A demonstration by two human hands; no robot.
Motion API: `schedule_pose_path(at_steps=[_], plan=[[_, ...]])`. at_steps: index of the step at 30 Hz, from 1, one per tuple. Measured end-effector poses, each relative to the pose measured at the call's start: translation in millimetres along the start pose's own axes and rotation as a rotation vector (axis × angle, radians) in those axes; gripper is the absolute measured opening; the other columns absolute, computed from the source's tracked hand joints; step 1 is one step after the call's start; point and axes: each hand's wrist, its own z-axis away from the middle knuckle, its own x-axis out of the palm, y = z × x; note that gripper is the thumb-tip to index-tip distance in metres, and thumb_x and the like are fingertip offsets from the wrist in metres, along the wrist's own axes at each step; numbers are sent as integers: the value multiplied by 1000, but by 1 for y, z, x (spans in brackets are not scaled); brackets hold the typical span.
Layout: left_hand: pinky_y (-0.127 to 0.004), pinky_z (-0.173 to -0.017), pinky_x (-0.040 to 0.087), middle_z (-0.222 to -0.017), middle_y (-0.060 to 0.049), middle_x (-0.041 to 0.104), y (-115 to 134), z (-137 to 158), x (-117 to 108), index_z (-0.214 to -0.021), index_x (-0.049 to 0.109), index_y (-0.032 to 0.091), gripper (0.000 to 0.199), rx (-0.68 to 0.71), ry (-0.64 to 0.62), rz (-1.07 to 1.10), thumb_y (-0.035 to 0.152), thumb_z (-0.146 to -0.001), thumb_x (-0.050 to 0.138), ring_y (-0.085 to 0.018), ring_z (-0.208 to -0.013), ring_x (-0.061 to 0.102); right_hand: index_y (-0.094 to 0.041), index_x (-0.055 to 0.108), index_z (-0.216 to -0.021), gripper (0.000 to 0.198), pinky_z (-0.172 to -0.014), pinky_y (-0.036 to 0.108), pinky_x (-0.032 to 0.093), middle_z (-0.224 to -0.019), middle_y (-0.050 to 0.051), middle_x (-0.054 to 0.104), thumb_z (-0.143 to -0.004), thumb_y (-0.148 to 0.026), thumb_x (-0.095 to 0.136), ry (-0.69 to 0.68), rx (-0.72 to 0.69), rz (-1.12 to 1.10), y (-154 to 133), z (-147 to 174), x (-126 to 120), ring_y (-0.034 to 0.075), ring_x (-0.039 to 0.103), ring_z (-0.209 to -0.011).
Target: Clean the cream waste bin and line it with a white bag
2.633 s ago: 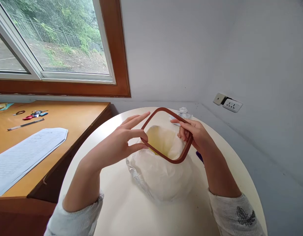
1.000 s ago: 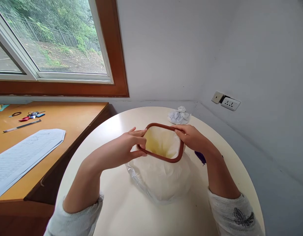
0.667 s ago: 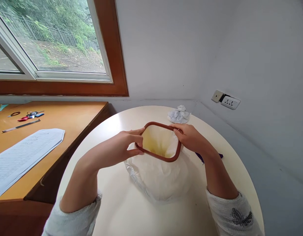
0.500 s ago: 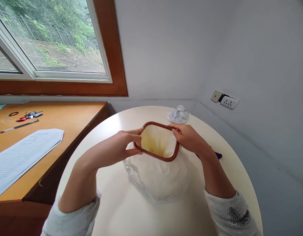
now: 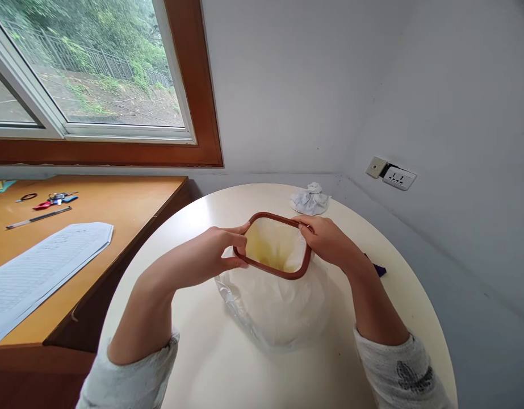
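A brown rounded-square rim (image 5: pixel 296 275) frames the mouth of what looks like a small waste bin, lined with a thin translucent plastic bag (image 5: pixel 279 309). The lining (image 5: pixel 272 241) shows yellowish inside, and the loose bag billows out below the rim. Most of the bin's body is hidden under the plastic. At the rim's left side, my left hand (image 5: pixel 217 250) grips it between thumb and fingers. Around the upper right corner, my right hand (image 5: pixel 325 237) is closed on the same rim, thumb on top.
The bin is over a round cream table (image 5: pixel 193 363). A knotted white plastic bag (image 5: pixel 310 200) lies at its far edge, and a dark purple item (image 5: pixel 378 270) sits partly behind my right forearm. Left is a wooden desk (image 5: pixel 129 199) with papers (image 5: pixel 53 270), a pen (image 5: pixel 38 217) and keys (image 5: pixel 57 199).
The view has shifted slightly, so everything appears a little further right. Both hands keep their hold on the rim, with no clear movement of the bin or bag.
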Motion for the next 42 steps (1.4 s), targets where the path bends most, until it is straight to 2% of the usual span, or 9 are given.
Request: schedule_pose_path(at_steps=[11,19,30,33,35,37,39,42], plan=[[-27,-72,45,-96,0,65,-2,0,1,-81,63,24,20,-75,-14,-6,38,-82,49,-16,-77,58,-24,59,-96,30,-62,24,37,-92,1,66,-89,-25,31,-36,67,103,-3,1,2,14,57,-78],[-25,-73,44,-100,3,64,3,-2,2,-83,61,25,13,-112,-35,49,33,-82,51,-15,-78,58,-23,56,-99,29,-59,24,36,-89,3,66,-90,-28,28,-76,168,123,-2,2,2,15,58,-73],[-23,-64,42,-92,3,63,14,-4,4,-77,61,24,18,-205,-17,40,40,-80,52,-13,-70,53,-23,57,-98,30,-61,25,39,-91,4,67,-90,-28,29,-59,129,173,-1,1,7,17,60,-77],[-24,-63,42,-90,0,63,14,-3,6,-79,62,23,19,-204,-7,12,39,-80,52,-14,-70,54,-20,59,-103,36,-74,30,41,-99,7,65,-91,-24,25,9,30,302,-5,2,8,19,58,-90],[-24,-63,42,-88,0,63,13,-3,7,-80,62,23,19,-203,5,-9,39,-80,52,-14,-69,54,-18,55,-114,40,-88,35,37,-113,8,61,-92,-25,22,74,-44,372,-11,4,9,21,53,-105],[-25,-63,42,-86,-1,62,11,-2,8,-81,62,23,19,-209,17,-27,39,-80,52,-14,-68,54,-18,44,-128,44,-98,39,30,-128,8,51,-93,-34,21,91,-94,369,-18,8,10,22,43,-119],[-25,-63,42,-86,-1,62,10,-2,9,-81,62,23,20,-208,24,-36,40,-80,52,-14,-67,54,-19,29,-139,54,-104,40,24,-141,6,38,-92,-46,22,31,-131,333,-25,12,10,22,31,-129],[-25,-63,41,-86,-1,62,9,-2,9,-79,62,23,20,-190,21,-25,40,-81,51,-13,-65,53,-21,7,-144,70,-108,43,16,-150,4,17,-87,-59,23,-130,-160,328,-30,17,13,23,14,-137]])
